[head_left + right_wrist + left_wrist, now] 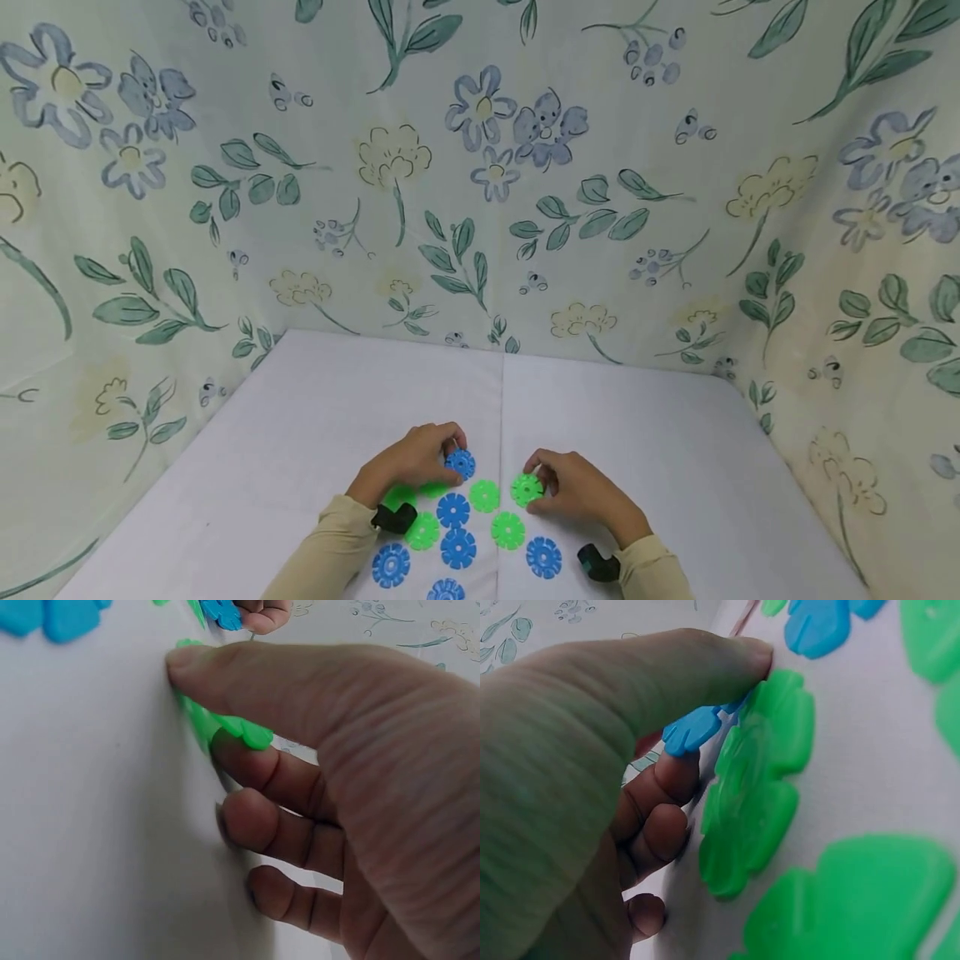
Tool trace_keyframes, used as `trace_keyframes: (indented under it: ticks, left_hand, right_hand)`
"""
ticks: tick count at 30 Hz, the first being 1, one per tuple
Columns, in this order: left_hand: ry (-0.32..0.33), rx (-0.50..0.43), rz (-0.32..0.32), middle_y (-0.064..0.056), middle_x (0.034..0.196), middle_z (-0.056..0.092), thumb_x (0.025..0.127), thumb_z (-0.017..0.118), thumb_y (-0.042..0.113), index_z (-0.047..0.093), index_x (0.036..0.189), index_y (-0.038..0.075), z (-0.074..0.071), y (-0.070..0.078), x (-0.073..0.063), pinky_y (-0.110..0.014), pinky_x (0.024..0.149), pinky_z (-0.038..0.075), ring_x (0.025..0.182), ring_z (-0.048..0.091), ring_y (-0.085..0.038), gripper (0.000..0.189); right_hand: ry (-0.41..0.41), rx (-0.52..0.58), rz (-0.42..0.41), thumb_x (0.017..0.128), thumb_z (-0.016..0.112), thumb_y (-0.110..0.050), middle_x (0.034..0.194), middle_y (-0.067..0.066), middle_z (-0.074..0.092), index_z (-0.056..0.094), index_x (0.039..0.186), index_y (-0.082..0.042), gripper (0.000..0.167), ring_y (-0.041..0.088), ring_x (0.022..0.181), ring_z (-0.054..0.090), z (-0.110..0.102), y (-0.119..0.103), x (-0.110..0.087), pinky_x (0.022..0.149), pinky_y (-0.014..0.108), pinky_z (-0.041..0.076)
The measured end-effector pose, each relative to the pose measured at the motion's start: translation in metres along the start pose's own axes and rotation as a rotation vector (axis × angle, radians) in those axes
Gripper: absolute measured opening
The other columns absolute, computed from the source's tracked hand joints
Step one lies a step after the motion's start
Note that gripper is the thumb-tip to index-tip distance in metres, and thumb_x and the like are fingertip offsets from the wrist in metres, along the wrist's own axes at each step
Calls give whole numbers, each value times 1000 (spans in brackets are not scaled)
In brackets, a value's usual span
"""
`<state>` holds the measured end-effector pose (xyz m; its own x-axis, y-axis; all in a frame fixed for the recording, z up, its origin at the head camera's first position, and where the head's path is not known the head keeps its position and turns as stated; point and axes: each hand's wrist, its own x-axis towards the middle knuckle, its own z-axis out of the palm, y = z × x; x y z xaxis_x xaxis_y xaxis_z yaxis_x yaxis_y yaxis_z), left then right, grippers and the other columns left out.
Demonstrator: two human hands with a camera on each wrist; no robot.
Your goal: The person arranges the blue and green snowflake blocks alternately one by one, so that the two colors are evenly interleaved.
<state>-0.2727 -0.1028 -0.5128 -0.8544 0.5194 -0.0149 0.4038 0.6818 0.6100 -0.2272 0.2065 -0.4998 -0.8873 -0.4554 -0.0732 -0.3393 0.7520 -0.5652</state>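
Note:
My left hand pinches a blue interlocking disc, flower-shaped with a notched rim, between thumb and fingers. Part of that blue disc shows below the thumb in the left wrist view, the rest being hidden. To the right, my right hand pinches a green interlocking disc at its edge. In the right wrist view, the thumb covers much of this green disc. A loose green disc lies on the cloth between the hands. Right beside the left thumb is another green disc.
Several more blue discs and green discs lie flat on the white-covered table. A blue disc sits near the right wrist. Floral curtains stand along the back and sides.

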Motion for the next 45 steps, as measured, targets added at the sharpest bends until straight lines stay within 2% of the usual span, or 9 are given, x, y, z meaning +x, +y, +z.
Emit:
trace_keyframes:
  ticks: [6,11,18,23,30,36,45]
  left_hand:
    - [-27,-36,-16,11,91,62,79,84,35,58,109,34,0,0,-2,-27,71,48,76,57,-8,40]
    - [-28,-54,-5,9,88,62,84,80,33,58,115,32,-3,0,-2,-27,67,48,70,55,-8,38]
    - [-31,-98,24,8,83,63,86,79,33,59,118,30,-5,-2,0,-27,68,48,69,56,-8,38]
    - [-15,-98,44,8,84,62,87,79,32,58,119,32,-4,-3,1,-26,68,48,71,55,-7,39]
    - [64,-84,76,10,86,62,88,78,31,58,121,35,-9,-1,2,-24,67,49,71,57,-6,40]
    - [132,-72,65,10,85,62,85,81,32,59,122,34,-17,-4,3,-25,68,48,72,55,-8,42]
    - [304,-96,43,10,86,62,83,83,27,62,121,32,-22,-12,2,-25,65,47,73,55,-10,44]
  right_hand:
    - [0,24,-32,77,86,-37,88,-12,61,69,114,-24,42,6,76,55,4,2,3,67,23,49]
    - [2,64,-50,79,85,-36,88,-12,63,69,115,-25,41,6,76,57,4,3,4,68,23,50]
    - [17,174,-63,79,85,-33,88,-8,65,70,115,-23,41,6,76,60,2,8,3,71,23,52]
    - [52,196,-81,78,85,-32,88,-8,64,70,115,-23,40,6,74,58,2,11,2,70,23,51]
    - [80,194,-67,79,85,-29,87,-8,62,69,116,-23,40,6,72,54,0,6,2,66,22,48]
    - [98,207,-42,79,85,-28,87,-7,62,69,115,-25,40,7,73,55,-1,4,5,67,23,49]
    - [205,264,-18,78,86,-30,87,-5,61,69,117,-29,42,12,73,53,-4,3,21,63,23,46]
